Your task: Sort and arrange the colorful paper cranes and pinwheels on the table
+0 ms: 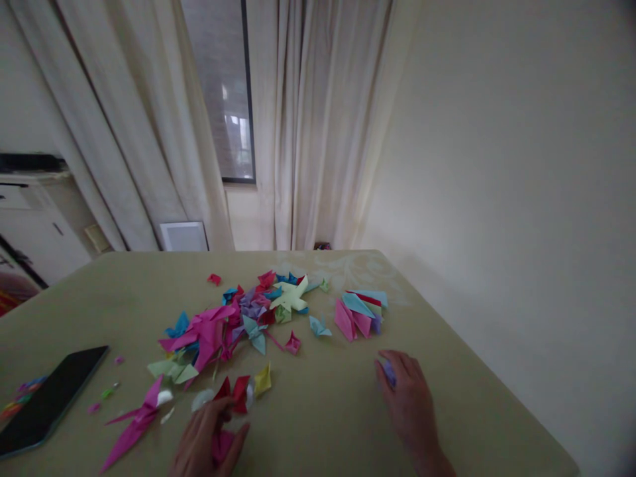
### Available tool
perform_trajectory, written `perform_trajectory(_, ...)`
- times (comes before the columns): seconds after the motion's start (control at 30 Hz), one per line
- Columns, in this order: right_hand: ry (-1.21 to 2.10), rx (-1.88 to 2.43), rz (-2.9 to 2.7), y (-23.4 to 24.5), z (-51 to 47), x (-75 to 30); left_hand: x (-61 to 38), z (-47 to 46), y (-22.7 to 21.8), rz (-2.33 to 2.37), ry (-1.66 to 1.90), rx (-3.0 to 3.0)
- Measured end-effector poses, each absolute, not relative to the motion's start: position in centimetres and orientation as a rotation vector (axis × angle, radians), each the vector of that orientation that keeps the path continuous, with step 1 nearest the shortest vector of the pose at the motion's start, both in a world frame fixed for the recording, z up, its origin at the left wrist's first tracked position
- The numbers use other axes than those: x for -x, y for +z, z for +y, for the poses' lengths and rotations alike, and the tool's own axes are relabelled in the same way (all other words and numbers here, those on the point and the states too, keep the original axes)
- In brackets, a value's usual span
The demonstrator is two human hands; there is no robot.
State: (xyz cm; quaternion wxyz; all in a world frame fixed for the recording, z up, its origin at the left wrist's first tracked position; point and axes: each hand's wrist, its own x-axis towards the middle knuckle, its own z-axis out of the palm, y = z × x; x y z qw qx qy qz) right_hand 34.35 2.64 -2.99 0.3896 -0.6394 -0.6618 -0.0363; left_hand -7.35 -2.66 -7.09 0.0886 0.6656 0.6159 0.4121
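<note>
My left hand [206,437] is low on the table, fingers curled around a pink origami piece [222,446] that shows between thumb and fingers. Just beyond it are a red folded paper [241,393] and a yellow one [262,380]. To its left lies a magenta origami crane [135,424]. On the right, my right hand [410,401] is closed on a small purple folded paper [389,373], partly hidden by the fingers. Beyond that hand sits a cluster of pink, blue and purple folded papers [354,317].
A heap of colourful origami [209,334] covers the table's middle, with a pale green star-like piece [291,295] on top. A dark tablet or phone [54,397] lies at left. The table [477,397] borders a white wall [521,165] on the right; curtains [322,132] hang behind.
</note>
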Motion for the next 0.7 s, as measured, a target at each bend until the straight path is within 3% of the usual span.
perform_trajectory(0.23,0.199,1.583,-2.031,0.2,10.9,-24.1,-0.5,1.3,-2.0,1.443,0.973,-2.195)
perform_trajectory(0.53,0.281,1.748,-2.131,-0.4,14.3,-22.9,-3.8,2.2,-10.9,1.168,0.972,-2.432)
perform_trajectory(0.7,0.251,1.785,-2.02,-0.5,10.6,-24.6,-3.9,2.5,-10.7,1.174,0.942,-2.223)
